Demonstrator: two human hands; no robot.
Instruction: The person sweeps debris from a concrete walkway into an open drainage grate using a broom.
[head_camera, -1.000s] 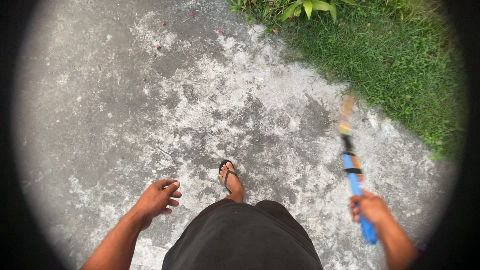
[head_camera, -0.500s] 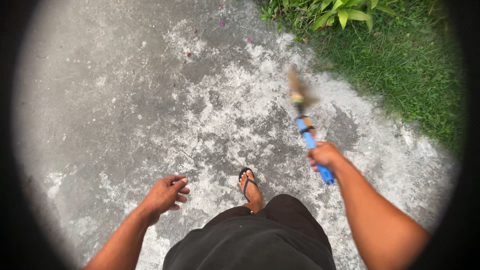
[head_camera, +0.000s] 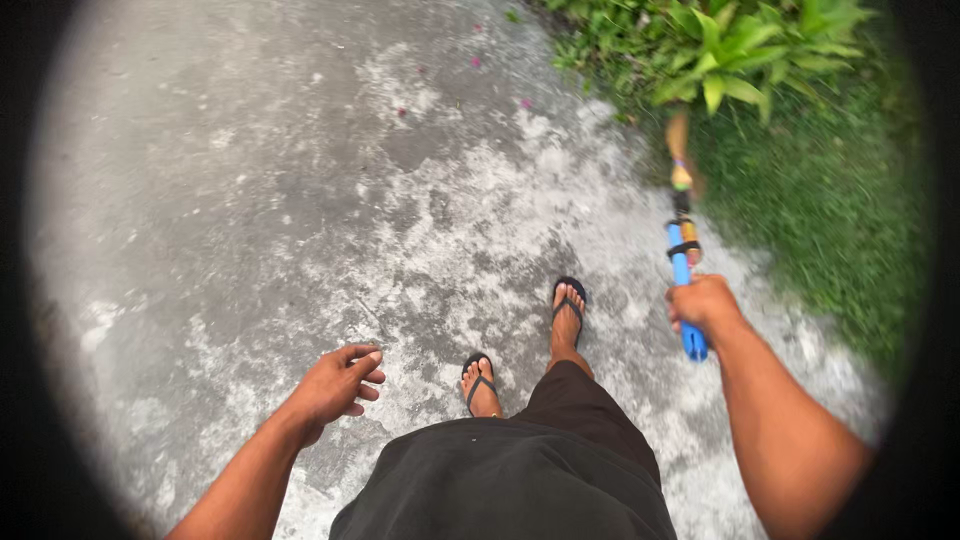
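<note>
My right hand (head_camera: 704, 306) grips the blue handle of a broom (head_camera: 683, 252), held out in front of me at the right. Its shaft has coloured bands and a blurred brown head that points toward the grass. My left hand (head_camera: 335, 383) hangs at my left side with fingers loosely curled, and it holds nothing. Both my feet, in black flip-flops (head_camera: 568, 305), stand on mottled grey concrete (head_camera: 300, 200), the right foot ahead of the left. I wear dark shorts.
Grass (head_camera: 830, 210) borders the concrete along the right. A leafy green plant (head_camera: 745, 55) grows at the top right. A few small pink petals (head_camera: 475, 62) lie on the concrete far ahead.
My right foot has stepped forward past the left. The broom has swung from the middle of the view back toward the right, near the grass. The plant appears closer.
</note>
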